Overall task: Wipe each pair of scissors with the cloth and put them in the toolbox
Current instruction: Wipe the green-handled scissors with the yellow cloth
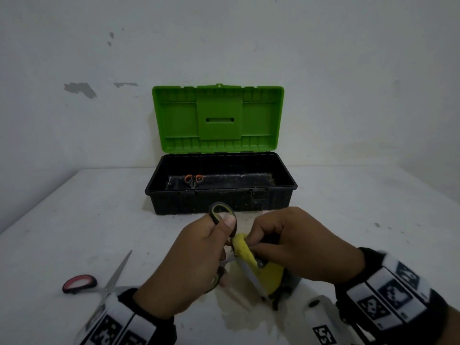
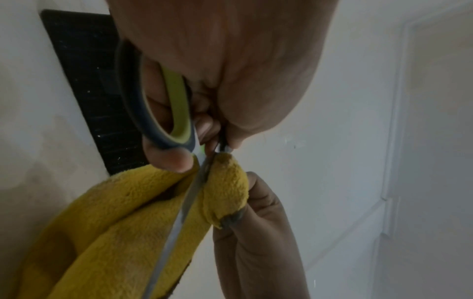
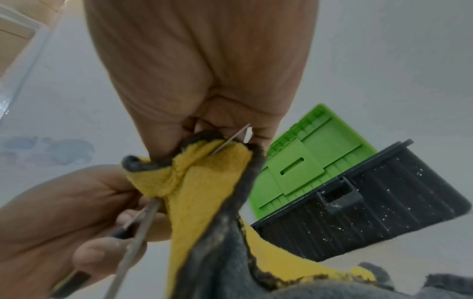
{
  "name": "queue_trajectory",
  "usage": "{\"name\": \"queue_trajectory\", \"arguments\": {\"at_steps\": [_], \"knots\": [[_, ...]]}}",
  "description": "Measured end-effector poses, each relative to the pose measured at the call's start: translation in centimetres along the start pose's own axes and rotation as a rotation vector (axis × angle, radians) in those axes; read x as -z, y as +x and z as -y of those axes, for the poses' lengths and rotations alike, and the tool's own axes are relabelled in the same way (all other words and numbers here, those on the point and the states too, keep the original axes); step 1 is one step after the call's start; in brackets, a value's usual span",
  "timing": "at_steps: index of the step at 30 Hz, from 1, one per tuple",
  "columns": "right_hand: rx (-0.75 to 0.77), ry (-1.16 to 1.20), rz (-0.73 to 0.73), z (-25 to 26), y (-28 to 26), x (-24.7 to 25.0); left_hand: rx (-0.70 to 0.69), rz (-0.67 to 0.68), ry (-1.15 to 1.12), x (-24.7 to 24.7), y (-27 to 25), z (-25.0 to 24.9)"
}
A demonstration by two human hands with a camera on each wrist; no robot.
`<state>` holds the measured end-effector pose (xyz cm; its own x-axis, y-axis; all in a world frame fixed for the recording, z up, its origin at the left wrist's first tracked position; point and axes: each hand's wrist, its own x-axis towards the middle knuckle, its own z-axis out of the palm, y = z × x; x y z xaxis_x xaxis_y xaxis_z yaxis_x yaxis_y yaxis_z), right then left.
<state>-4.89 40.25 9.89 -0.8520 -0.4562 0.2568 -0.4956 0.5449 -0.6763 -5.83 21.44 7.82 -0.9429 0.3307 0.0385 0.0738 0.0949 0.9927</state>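
While left hand (image 1: 196,257) grips green-handled scissors (image 1: 222,212) | right hand (image 1: 293,242) pinches yellow cloth (image 1: 245,249) round blade

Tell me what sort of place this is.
Probably a bare room set up as a work spot, not a fitted workshop: a plain white table, a scuffed white wall with chipped paint, and an open toolbox.

You see green-handled scissors (image 1: 222,213) wrapped in the yellow cloth (image 1: 245,250) at lower centre, red-handled scissors (image 1: 79,283) lower left, orange-handled scissors (image 1: 193,180) inside the open toolbox (image 1: 281,192) at centre.
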Motion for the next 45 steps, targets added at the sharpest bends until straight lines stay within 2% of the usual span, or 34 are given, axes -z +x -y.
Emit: {"name": "queue_trajectory", "arguments": {"at_steps": [5, 12, 19, 29, 31, 35, 40, 42, 45], "knots": [[-0.024, 0.046, 0.001, -0.3, -0.3, 1.0, -0.017, -0.009, 0.043, -0.3, 0.1, 0.0], [-0.043, 0.035, -0.135, -0.2, 0.6, -0.8, -0.092, -0.017, 0.115, -0.8, 0.5, 0.2], [-0.051, 0.095, -0.066, 0.0, 0.3, 0.1, -0.071, -0.006, 0.093, 0.1, 0.3, -0.1], [-0.159, 0.083, -0.142, -1.3, -1.1, 3.2, -0.025, -0.028, -0.003, 1.0, 0.2, -0.3], [-0.205, 0.089, -0.217, -1.9, -1.5, 4.1, -0.018, -0.053, -0.038, 1.4, 0.2, -0.4], [-0.299, 0.390, -0.419, -3.0, -2.3, 4.6, 0.017, -0.162, -0.126, 2.2, 0.6, -0.4], [-0.395, 0.630, -0.447, -1.7, -1.5, -0.3, 0.061, -0.284, -0.259, 0.7, 1.4, 0.4], [-0.414, 0.619, -0.428, -0.9, -1.3, -1.9, 0.067, -0.327, -0.288, -0.1, 1.5, 0.4], [-0.321, 0.406, -0.453, -0.2, -1.0, -3.1, 0.066, -0.375, -0.307, -0.9, 1.7, 0.3]]}}
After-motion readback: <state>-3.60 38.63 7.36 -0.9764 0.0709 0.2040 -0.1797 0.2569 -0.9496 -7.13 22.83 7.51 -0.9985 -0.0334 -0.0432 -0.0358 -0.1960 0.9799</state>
